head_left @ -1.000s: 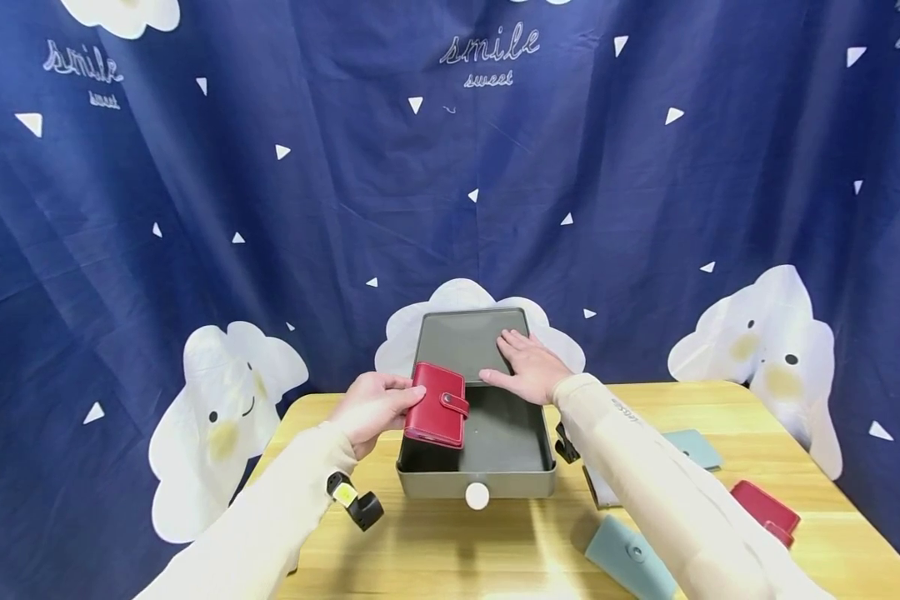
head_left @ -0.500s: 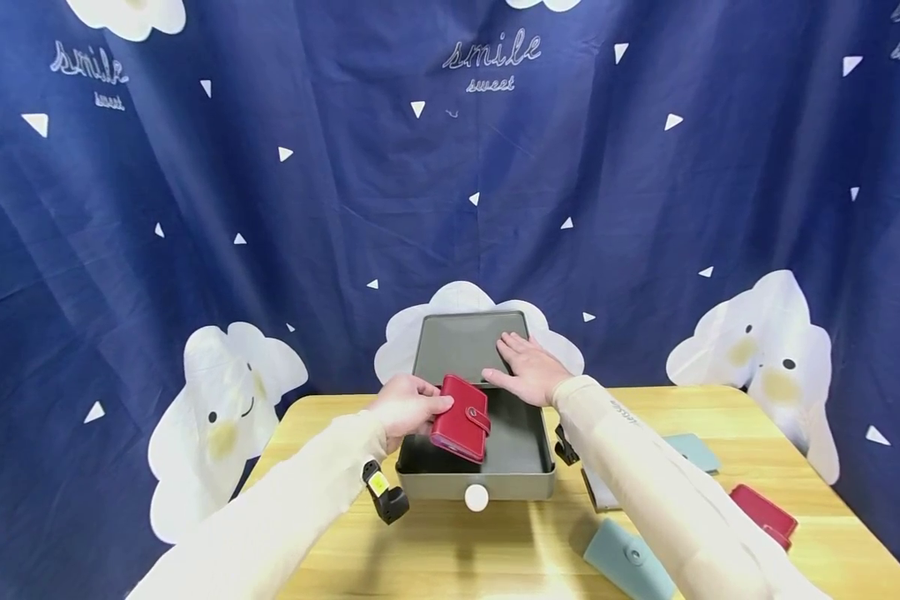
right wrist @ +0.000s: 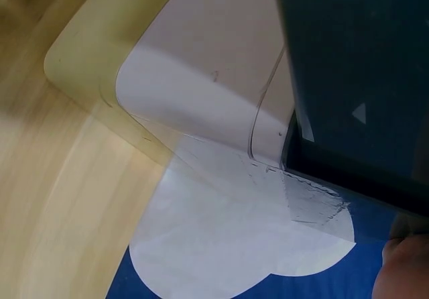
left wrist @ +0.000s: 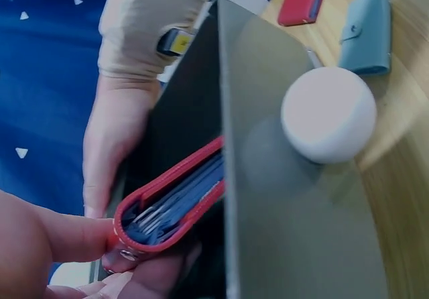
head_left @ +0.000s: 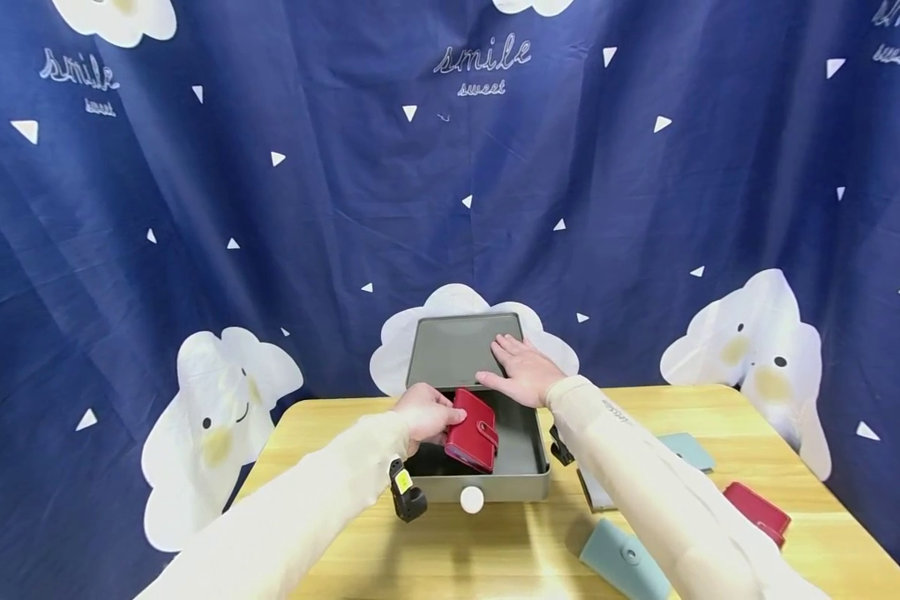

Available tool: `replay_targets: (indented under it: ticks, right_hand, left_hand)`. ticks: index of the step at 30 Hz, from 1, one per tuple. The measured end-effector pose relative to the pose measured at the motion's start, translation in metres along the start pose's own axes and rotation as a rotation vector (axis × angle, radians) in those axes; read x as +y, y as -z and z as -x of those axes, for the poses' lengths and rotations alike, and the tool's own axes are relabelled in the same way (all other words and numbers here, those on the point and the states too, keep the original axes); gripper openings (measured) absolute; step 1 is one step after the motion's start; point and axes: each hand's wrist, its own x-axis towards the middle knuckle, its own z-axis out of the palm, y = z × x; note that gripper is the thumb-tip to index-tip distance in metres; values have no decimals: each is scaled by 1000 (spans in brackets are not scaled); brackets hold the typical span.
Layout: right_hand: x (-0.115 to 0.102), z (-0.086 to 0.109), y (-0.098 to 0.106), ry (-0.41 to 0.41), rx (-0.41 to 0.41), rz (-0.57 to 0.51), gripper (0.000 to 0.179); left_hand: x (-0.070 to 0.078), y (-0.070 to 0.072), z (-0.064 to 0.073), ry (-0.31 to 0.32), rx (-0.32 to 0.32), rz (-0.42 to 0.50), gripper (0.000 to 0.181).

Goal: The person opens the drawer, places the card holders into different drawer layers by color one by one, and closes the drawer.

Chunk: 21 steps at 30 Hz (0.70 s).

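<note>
My left hand [head_left: 423, 412] pinches a red card wallet [head_left: 474, 429] by its left edge, thumb on top. The wallet has a snap strap, and in the left wrist view card sleeves [left wrist: 181, 198] show between its covers. It is tilted inside the mouth of a pulled-out grey drawer [head_left: 435, 489], part of it behind the front wall in the left wrist view. A round white knob [head_left: 472, 500] sits on that front. My right hand [head_left: 523, 372] rests with straight fingers on the right side of the grey top [head_left: 450, 350] behind the drawer.
To the right on the wooden table [head_left: 420, 558] lie a teal wallet [head_left: 626, 558], another teal one [head_left: 687, 450] and a second red wallet [head_left: 757, 510]. A pale flat item [head_left: 594, 490] is partly hidden by my right sleeve. A blue curtain [head_left: 345, 208] hangs behind.
My left hand has carried the red card wallet rightward and down into the drawer opening, tilting it on the way. My right hand stays on the grey top.
</note>
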Motion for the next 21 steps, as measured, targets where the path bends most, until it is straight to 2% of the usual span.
replay_targets:
  ticks: [10,16,21]
  right_hand:
    - [1,-1,2,0,-8,17,88]
    - [1,-2,0,12,-16,32,89]
    - [0,-2,0,1,-9,19,90]
  left_hand:
    - [5,-13,-8,32,42,-192,11]
    - [13,-18,-14,79,26,-225,14]
    - [14,-23,-20,80,28,-273,23]
